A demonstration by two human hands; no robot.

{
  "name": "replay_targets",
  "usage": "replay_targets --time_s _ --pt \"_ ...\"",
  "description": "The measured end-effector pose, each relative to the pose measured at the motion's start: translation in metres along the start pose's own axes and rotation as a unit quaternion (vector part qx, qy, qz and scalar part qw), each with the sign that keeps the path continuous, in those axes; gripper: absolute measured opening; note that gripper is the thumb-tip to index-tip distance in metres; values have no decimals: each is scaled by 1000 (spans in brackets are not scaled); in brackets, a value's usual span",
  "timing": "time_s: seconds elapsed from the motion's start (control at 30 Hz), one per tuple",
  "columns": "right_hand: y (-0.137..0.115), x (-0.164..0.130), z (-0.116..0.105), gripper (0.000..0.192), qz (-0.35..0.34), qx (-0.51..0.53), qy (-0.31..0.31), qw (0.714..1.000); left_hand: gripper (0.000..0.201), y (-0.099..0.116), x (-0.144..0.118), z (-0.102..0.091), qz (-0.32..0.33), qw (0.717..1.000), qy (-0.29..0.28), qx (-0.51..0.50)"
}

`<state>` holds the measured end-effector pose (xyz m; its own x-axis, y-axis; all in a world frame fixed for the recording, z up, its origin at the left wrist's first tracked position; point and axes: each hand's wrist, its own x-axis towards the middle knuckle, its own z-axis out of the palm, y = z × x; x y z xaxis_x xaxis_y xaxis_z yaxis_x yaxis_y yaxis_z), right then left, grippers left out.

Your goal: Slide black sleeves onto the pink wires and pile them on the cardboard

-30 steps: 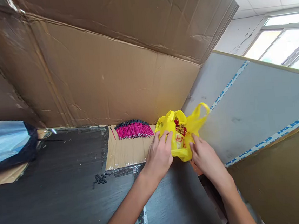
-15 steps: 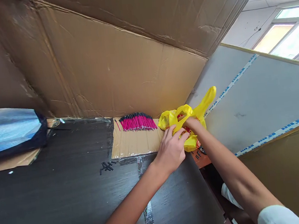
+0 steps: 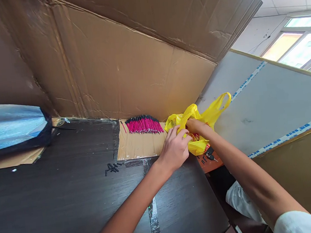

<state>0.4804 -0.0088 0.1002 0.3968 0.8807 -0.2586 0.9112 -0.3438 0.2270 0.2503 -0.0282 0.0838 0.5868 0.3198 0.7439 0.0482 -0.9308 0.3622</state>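
Note:
A yellow plastic bag (image 3: 198, 148) with red print stands crumpled at the right end of a flat cardboard piece (image 3: 136, 147). My left hand (image 3: 175, 147) grips the near left edge of its mouth with bent fingers. My right hand (image 3: 196, 126) reaches into the bag, so its fingers are hidden, as is anything in them. Left of the bag, a dense row of thin pink sticks or leads with black ends (image 3: 144, 125) lies on the cardboard. A single one (image 3: 123, 127) lies apart at the row's left.
Short black tube-like pieces (image 3: 112, 168) lie on the dark table (image 3: 70, 198). Keys (image 3: 211, 156) and more black bits rest on a reddish surface beside the bag. Behind rises a cardboard wall (image 3: 140, 74); a grey panel (image 3: 275, 105) stands right. A blue bag-like item (image 3: 10, 125) is at far left.
The bag's right handle has shifted right and opened into a loop. My right hand has moved slightly within the bag, while my left hand keeps its hold. The view has shifted a little.

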Motion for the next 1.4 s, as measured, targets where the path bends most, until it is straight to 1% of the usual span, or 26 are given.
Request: replay_targets --time_s 0.13,0.27,0.4,0.5,0.6,0.67,0.73,0.8,0.83,0.9,0.97,1.07,1.1,1.13,1.17,1.2,1.23,1.27,1.33,1.37,1.4 --pt "5 -4 11 29 -54 -27 -26 998 28 -1 0 -1 0 1000 -10 13" --pt "9 -7 18 30 -80 -42 -23 996 26 -1 1 -1 3 1000 -16 17" --pt "21 -9 11 36 -66 -46 -3 997 22 -2 1 -1 10 1000 -16 19" --pt "40 -12 -1 36 -31 -27 28 999 22 -3 2 -1 12 1000 -9 20" --pt "66 -19 -15 36 -3 28 60 998 23 -4 2 0 19 1000 2 15" --pt "82 -28 -25 39 5 89 75 993 23 -4 2 0 29 999 11 8" --pt "95 -41 -33 43 7 167 83 982 24 -3 2 1 41 999 30 -3" --pt "104 -55 -38 46 7 260 86 962 24 0 1 1 55 996 74 -18" --pt "107 -62 -41 46 8 309 90 947 25 2 0 2 63 992 103 -28" --pt "110 -76 -44 46 8 406 103 908 27 5 -4 3 64 984 157 -56" --pt "110 -93 -47 44 8 493 125 861 27 7 -9 7 31 978 180 -96" --pt "98 -128 -48 41 0 588 164 792 19 9 -13 14 -50 972 171 -150" --pt "89 -144 -47 41 -3 613 175 771 19 10 -13 17 -73 971 161 -163" --pt "78 -162 -45 39 -12 648 173 742 19 11 -13 20 -95 969 148 -176" --pt "65 -181 -42 36 -25 731 157 664 19 13 -13 22 -120 965 132 -192" --pt "49 -202 -37 33 -38 795 127 592 20 14 -13 23 -146 960 113 -210" --pt "32 -222 -30 32 -45 836 101 537 22 16 -15 24 -172 953 93 -231" --pt "14 -242 -22 29 -47 865 83 492 23 17 -18 24 -195 945 70 -252" --pt "-24 -277 -1 29 -46 902 58 425 26 17 -27 20 -234 925 22 -298" --pt "-42 -291 11 31 -44 916 42 398 28 16 -34 16 -251 914 1 -320" --pt "-59 -301 25 34 -39 923 23 383 30 13 -42 10 -268 901 -17 -341"
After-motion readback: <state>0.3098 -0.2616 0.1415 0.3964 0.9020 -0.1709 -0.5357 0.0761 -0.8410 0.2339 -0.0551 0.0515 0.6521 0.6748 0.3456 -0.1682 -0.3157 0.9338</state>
